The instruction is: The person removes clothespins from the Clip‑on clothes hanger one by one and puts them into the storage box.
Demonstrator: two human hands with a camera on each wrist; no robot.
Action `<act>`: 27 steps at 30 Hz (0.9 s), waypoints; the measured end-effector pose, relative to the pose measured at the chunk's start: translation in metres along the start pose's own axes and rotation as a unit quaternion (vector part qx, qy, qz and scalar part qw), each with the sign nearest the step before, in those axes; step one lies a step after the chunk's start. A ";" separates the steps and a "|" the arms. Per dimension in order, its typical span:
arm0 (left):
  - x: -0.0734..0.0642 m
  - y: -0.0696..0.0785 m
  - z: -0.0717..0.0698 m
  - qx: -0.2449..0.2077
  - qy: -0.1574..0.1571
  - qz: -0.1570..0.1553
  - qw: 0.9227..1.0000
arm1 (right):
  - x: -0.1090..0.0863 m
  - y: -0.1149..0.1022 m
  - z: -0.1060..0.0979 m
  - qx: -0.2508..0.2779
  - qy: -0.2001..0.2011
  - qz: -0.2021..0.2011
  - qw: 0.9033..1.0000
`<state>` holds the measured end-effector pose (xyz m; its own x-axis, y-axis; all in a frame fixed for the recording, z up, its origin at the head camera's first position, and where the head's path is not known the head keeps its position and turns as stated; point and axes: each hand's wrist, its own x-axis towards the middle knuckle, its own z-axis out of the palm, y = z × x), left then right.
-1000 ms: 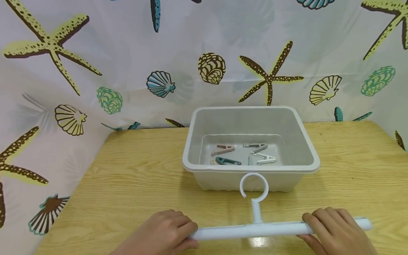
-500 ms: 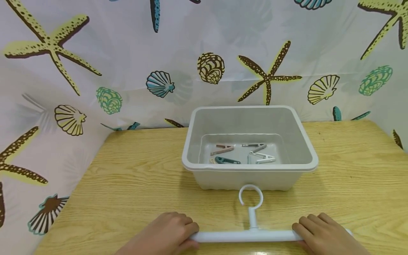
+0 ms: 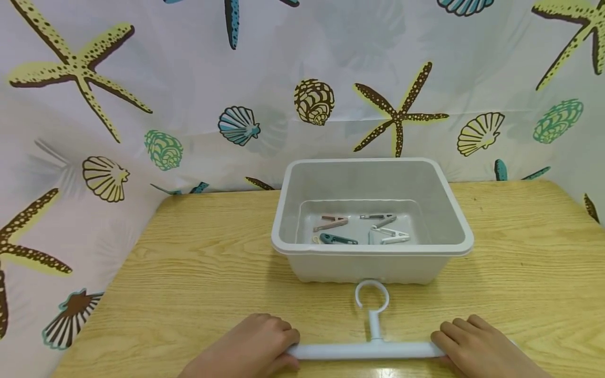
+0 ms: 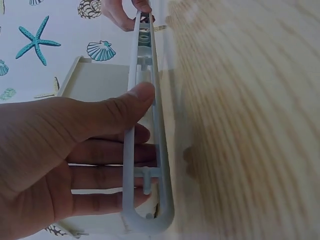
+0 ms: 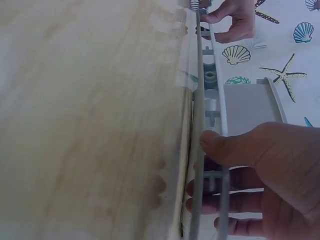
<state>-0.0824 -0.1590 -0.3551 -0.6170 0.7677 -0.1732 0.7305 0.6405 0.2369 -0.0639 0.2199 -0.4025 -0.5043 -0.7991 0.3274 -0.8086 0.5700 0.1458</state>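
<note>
A white plastic hanger [image 3: 364, 350] with a round open hook lies level across the front of the view, its hook pointing toward the bin. My left hand [image 3: 257, 344] grips the bar near its left end, and my right hand [image 3: 479, 347] grips it toward the right. Seen from the left wrist, the hanger [image 4: 129, 175] has a hollow underside with small cross-ribs; the left thumb [image 4: 142, 95] presses one edge while the fingers curl behind. In the right wrist view, the right thumb [image 5: 212, 142] hooks over the hanger's rail [image 5: 224, 192] in the same manner.
A light grey plastic bin [image 3: 373, 250] stands just beyond the hook. Inside lie a brown clothespin [image 3: 333, 224], a dark green clothespin [image 3: 337, 239], and several others in grey and white. A wooden table [image 3: 203, 268] runs back to a shell-patterned cloth [image 3: 274, 58].
Both hands have brought the hanger lower and nearer to me. Its right end has dropped so the bar sits level, and the right hand has shifted left.
</note>
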 end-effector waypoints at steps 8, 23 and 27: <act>0.002 -0.001 0.005 0.017 0.003 0.000 1.000 | 0.001 0.001 0.003 0.022 -0.023 0.000 1.000; 0.003 -0.004 0.006 0.031 0.009 -0.009 0.999 | 0.008 0.002 0.001 0.039 -0.045 0.024 0.998; 0.005 -0.004 0.005 0.030 0.013 -0.006 0.999 | 0.008 0.003 -0.001 0.050 -0.071 0.039 0.995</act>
<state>-0.0872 -0.1580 -0.3616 -0.6327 0.7596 -0.1506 0.7386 0.6503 0.1776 -0.0701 0.2154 -0.3980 -0.5982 -0.7764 0.1982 -0.7883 0.6147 0.0285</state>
